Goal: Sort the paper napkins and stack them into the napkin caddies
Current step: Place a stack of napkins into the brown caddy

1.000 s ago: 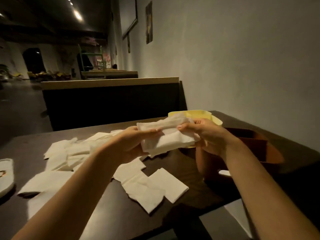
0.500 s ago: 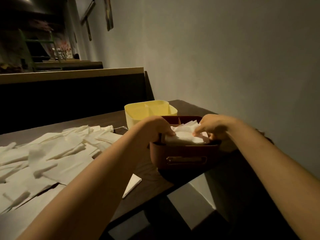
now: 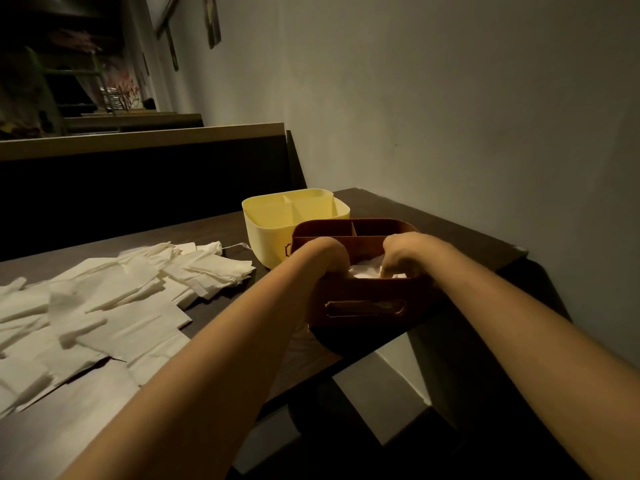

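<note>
A brown divided caddy stands at the table's near right edge, with a yellow divided caddy just behind it. A stack of white napkins sits low in the brown caddy's near compartment. My left hand curls over the stack's left end, its fingertips hidden inside the compartment. Over the right end, my right hand bends its fingers down onto the napkins. Both hands hold the stack between them.
Many loose white napkins lie spread over the dark table to the left. The wall runs close along the right. A dark booth back stands behind the table. The table edge is just in front of the brown caddy.
Both hands carried the napkin stack from above the table to the right and pushed it down into the brown caddy's near compartment. It now sits lower than half a second ago.
</note>
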